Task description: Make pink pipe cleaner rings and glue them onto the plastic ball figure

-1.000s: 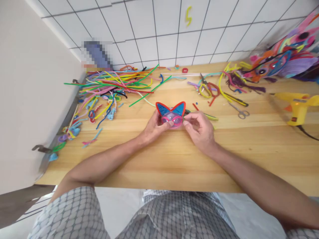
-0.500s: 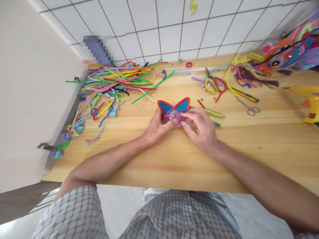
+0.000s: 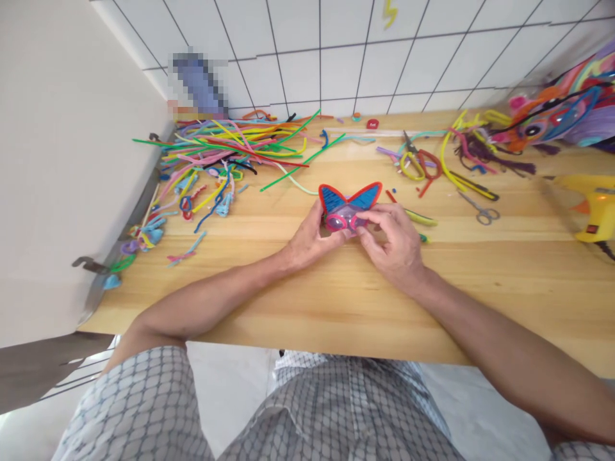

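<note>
Over the wooden table, between my two hands, is a small animal-face figure (image 3: 346,210) made of fuzzy pipe cleaners. Its pointed blue ears have red edges, its face is purple, and pink rings (image 3: 336,222) circle the eyes. My left hand (image 3: 310,240) is closed around the face's left side and lower edge, with the thumb across the bottom. Thumb and index finger of my right hand (image 3: 396,246) pinch the face's right side by the right eye ring. Those fingers partly hide that ring.
A heap of coloured pipe cleaners (image 3: 240,144) lies back left. Scissors with red and yellow handles (image 3: 423,165), small metal scissors (image 3: 485,214) and a yellow cutter (image 3: 473,186) lie to the right. A yellow glue gun (image 3: 598,205) is at far right, below a colourful animal craft (image 3: 533,125).
The view has shifted slightly, so the table's things appear a little further right. Both hands keep their hold on the figure, whose face now tilts up and shows more of the eyes.
</note>
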The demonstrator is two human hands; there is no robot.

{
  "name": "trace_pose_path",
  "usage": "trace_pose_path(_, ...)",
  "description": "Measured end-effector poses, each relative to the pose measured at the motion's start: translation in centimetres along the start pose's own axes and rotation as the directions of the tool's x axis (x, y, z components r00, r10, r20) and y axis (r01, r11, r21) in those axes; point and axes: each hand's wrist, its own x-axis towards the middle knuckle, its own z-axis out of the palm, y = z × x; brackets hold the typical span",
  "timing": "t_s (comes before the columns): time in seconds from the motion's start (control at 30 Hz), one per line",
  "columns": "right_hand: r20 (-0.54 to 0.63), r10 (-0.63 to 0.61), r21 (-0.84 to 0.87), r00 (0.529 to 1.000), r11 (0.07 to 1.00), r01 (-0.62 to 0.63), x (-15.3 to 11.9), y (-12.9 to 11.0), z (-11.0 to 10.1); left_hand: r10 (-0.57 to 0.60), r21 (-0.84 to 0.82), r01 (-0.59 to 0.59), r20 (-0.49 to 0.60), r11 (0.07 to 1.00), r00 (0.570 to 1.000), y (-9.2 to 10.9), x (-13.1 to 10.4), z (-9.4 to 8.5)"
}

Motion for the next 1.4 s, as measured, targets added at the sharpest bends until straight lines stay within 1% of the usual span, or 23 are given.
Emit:
trace_pose_path(0.13, 0.003, 0.042, 0.019, 0.999, 0.999, -0.042, 0.1, 0.2, -0.3, 0.012, 0.006, -0.012, 0.045, 1.0, 0.999, -0.4, 0.1, -0.1)
trace_pose_path(0.27, 0.022, 0.073, 0.043, 0.997, 0.996, -0.074, 0.1, 0.5, -0.6, 0.051, 0.04, -0.051, 0.024, 0.998, 0.998, -0.5, 0.2, -0.1)
trace_pose_path(0.43, -0.003, 0.027, 0.029, 1.0, 0.999, -0.027, 0.1, 0.7, -0.6, 0.078, 0.087, -0.08, 0.03, 0.993, 0.997, -0.3, 0.2, -0.1)
trace_pose_path(0.6, -0.006, -0.009, 0.009, 1.0, 1.0, 0.009, 0.2, 0.9, -0.6, 0.115, 0.098, -0.12, 0.051, 0.988, 0.992, -1.0, 0.5, -0.2)
trace_pose_path(0.73, -0.025, -0.049, 0.006, 0.999, 0.999, 0.049, 0.2, 1.1, -0.6, 0.11, 0.135, -0.115, 0.048, 0.984, 0.993, -1.3, 0.6, -0.2)
trace_pose_path(0.9, -0.026, -0.051, 0.008, 0.998, 0.999, 0.051, 0.2, 1.1, -0.6, 0.129, 0.135, -0.133, 0.04, 0.982, 0.991, -1.1, 0.4, -0.1)
trace_pose_path(1.07, -0.014, -0.06, 0.003, 0.998, 0.998, 0.06, 0.4, 1.1, -0.9, 0.204, 0.119, -0.205, 0.024, 0.971, 0.979, -1.4, 0.8, 0.1)
trace_pose_path(1.2, 0.001, -0.077, -0.014, 0.997, 0.997, 0.077, 0.5, 1.4, -1.2, 0.265, 0.081, -0.27, 0.058, 0.96, 0.962, -1.6, 1.1, 0.1)
trace_pose_path(1.27, 0.011, -0.065, -0.021, 0.998, 0.998, 0.066, 0.4, 1.5, -1.3, 0.288, 0.083, -0.293, 0.061, 0.953, 0.956, -1.8, 1.1, 0.0)
trace_pose_path(1.4, 0.029, -0.043, -0.035, 0.999, 0.998, 0.044, 0.3, 1.5, -1.4, 0.26, 0.136, -0.262, 0.031, 0.955, 0.965, -2.1, 1.1, 0.0)
